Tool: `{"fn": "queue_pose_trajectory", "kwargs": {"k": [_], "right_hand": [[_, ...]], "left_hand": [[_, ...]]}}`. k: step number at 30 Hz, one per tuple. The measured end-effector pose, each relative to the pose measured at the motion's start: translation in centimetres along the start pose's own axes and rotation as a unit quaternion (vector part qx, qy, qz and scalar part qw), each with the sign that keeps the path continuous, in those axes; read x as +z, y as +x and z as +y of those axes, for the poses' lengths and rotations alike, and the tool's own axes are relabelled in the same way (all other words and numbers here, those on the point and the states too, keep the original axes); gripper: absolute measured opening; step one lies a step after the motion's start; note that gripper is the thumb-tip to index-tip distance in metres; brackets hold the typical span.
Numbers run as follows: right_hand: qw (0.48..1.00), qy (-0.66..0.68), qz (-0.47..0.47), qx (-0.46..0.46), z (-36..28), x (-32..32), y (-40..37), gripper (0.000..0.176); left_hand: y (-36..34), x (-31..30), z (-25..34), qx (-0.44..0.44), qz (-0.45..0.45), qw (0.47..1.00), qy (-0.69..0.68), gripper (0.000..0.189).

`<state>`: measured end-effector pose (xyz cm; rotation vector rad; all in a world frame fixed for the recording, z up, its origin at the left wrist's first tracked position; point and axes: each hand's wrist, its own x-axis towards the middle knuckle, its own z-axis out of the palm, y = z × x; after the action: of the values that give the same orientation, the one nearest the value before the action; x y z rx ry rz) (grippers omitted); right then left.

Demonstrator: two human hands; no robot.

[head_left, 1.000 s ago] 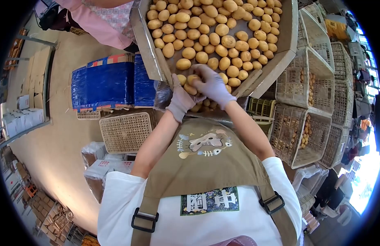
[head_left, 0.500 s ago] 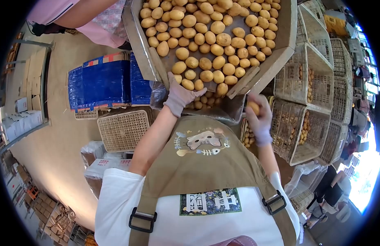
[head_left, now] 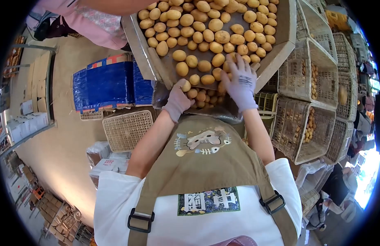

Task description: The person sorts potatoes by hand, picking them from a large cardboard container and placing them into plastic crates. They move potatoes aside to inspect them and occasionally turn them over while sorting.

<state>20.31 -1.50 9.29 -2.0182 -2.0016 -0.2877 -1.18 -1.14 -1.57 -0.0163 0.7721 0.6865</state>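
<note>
Yellow potatoes (head_left: pixel 215 25) lie spread over a sloping tray (head_left: pixel 276 61) with raised grey sides. Below its narrow mouth, more potatoes (head_left: pixel 204 97) sit in a plastic-lined box (head_left: pixel 231 116) against my apron. My left hand (head_left: pixel 178 101), in a pale glove, is at the left of the mouth, its fingers closed on a potato (head_left: pixel 186 86). On the right of the mouth, my gloved right hand (head_left: pixel 241 85) reaches over the tray with fingers spread, touching the lowest potatoes. What lies under its palm is hidden.
Plastic crates (head_left: pixel 306 129), some with potatoes in them, stand stacked on the right. To the left are a blue-wrapped stack (head_left: pixel 103 87) and an upturned beige crate (head_left: pixel 128 130). Another person's arm (head_left: pixel 116 5) extends across the tray's far left.
My right hand has come from the right side, where it held a potato, onto the tray. My left hand has gone from spread to closed. Several potatoes at the mouth have dropped into the box.
</note>
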Motion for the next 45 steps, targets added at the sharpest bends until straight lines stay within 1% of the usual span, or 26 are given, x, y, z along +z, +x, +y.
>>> {"fn": "queue_pose_trajectory", "kwargs": {"k": [1, 3, 4, 5, 6, 7, 9, 10, 12, 13, 16, 18, 22, 23, 25, 28, 29, 31, 34, 36, 37, 39, 40, 42, 44, 45], "right_hand": [[0.995, -0.045, -0.070, -0.054, 0.3, 1.6, -0.8, 0.043], [0.974, 0.089, -0.207, -0.004, 1.4, 2.8, 0.1, 0.048], [0.950, 0.153, -0.272, 0.021, 1.8, 3.3, 0.7, 0.051], [0.926, 0.266, -0.236, 0.128, 1.6, 2.7, 1.9, 0.052], [0.955, 0.204, -0.200, 0.084, 1.0, 3.5, 1.7, 0.049], [0.976, 0.140, -0.161, 0.040, 0.1, 4.9, 1.2, 0.046], [0.992, 0.037, -0.105, -0.060, -0.8, 5.1, 1.1, 0.041], [0.976, 0.057, -0.211, -0.019, -1.8, 2.6, 2.6, 0.036], [0.969, 0.153, -0.192, -0.030, -3.6, 2.3, 4.6, 0.023], [0.969, 0.188, -0.123, -0.107, -4.9, 2.6, 5.0, 0.018], [0.967, 0.035, -0.221, -0.125, -9.3, 7.0, 4.4, 0.032], [0.943, -0.034, -0.295, -0.150, -11.5, 6.4, 6.0, 0.033], [0.893, 0.050, -0.433, -0.113, -12.5, 2.4, 9.6, 0.038], [0.914, 0.054, -0.372, -0.149, -12.6, 3.6, 8.8, 0.037], [0.922, 0.050, -0.367, -0.112, -13.5, 6.0, 7.1, 0.035], [0.920, 0.056, -0.383, -0.058, -14.3, 6.9, 7.6, 0.034], [0.914, 0.062, -0.397, -0.045, -14.4, 6.9, 7.7, 0.034], [0.926, 0.181, -0.323, -0.069, -12.9, 7.2, 7.1, 0.032], [0.915, 0.366, -0.116, -0.124, -8.0, 3.0, 5.1, 0.028], [0.946, 0.257, 0.056, -0.191, -0.6, -0.3, 4.4, 0.032], [0.970, 0.190, 0.125, -0.081, 3.8, -1.9, 3.3, 0.035], [0.961, 0.079, 0.204, 0.168, 12.8, -5.0, 1.3, 0.040], [0.930, -0.119, 0.255, 0.237, 13.3, -6.2, 0.9, 0.046], [0.978, 0.014, 0.183, 0.100, 12.5, -6.5, 0.0, 0.043], [0.989, 0.138, 0.047, -0.017, 9.0, -5.4, -1.2, 0.039], [0.994, 0.108, 0.019, -0.006, 6.8, -4.8, -1.5, 0.036]], "left_hand": [[0.1, -0.2, -0.2, -0.002, 0.018, 1.000, -0.002, 0.062], [0.3, -1.1, -0.4, -0.006, -0.006, 1.000, 0.008, 0.073], [-0.2, 0.2, 0.1, -0.003, 0.026, 0.999, -0.019, 0.078], [-1.4, 2.6, 0.9, -0.002, 0.060, 0.997, -0.048, 0.082], [-2.1, 3.9, 1.3, -0.001, 0.093, 0.993, -0.075, 0.087], [-1.0, 2.4, 0.9, 0.000, 0.035, 0.997, -0.068, 0.094], [-0.7, 3.0, 1.0, -0.025, 0.033, 0.990, -0.137, 0.096], [-0.4, 3.3, 1.2, -0.037, 0.032, 0.984, -0.172, 0.096], [-0.1, 3.1, 1.4, -0.049, 0.026, 0.981, -0.185, 0.095], [0.2, 3.1, 1.6, -0.055, 0.023, 0.980, -0.190, 0.095], [0.1, 3.1, 1.3, -0.024, -0.034, 0.984, -0.175, 0.092], [0.4, 2.7, 1.2, 0.013, -0.106, 0.978, -0.181, 0.091], [-1.5, 4.8, 1.4, 0.008, -0.008, 0.995, -0.099, 0.084], [-0.8, 3.8, 1.1, -0.008, 0.003, 0.992, -0.123, 0.084], [3.0, -2.0, -0.4, -0.095, -0.187, 0.887, -0.411, 0.085], [2.0, -0.4, 0.2, 0.028, -0.080, 0.988, -0.127, 0.085], [1.7, 0.1, 0.4, 0.010, -0.066, 0.988, -0.139, 0.087], [0.4, 2.4, 1.2, -0.034, -0.004, 0.984, -0.177, 0.093], [1.2, 0.6, 0.7, -0.037, -0.053, 0.986, -0.154, 0.097], [1.0, 0.4, 0.7, -0.036, -0.100, 0.980, -0.166, 0.095], [0.8, 1.0, 0.8, -0.033, -0.075, 0.981, -0.175, 0.096], [0.2, 2.0, 0.8, -0.025, -0.041, 0.983, -0.178, 0.094], [0.0, 2.3, 0.8, -0.019, -0.035, 0.984, -0.173, 0.092], [0.4, 2.8, 1.0, -0.022, -0.036, 0.983, -0.176, 0.089], [0.4, 2.4, 1.2, -0.043, -0.039, 0.979, -0.196, 0.089], [0.2, 2.6, 1.3, -0.047, -0.032, 0.979, -0.198, 0.089]]}}
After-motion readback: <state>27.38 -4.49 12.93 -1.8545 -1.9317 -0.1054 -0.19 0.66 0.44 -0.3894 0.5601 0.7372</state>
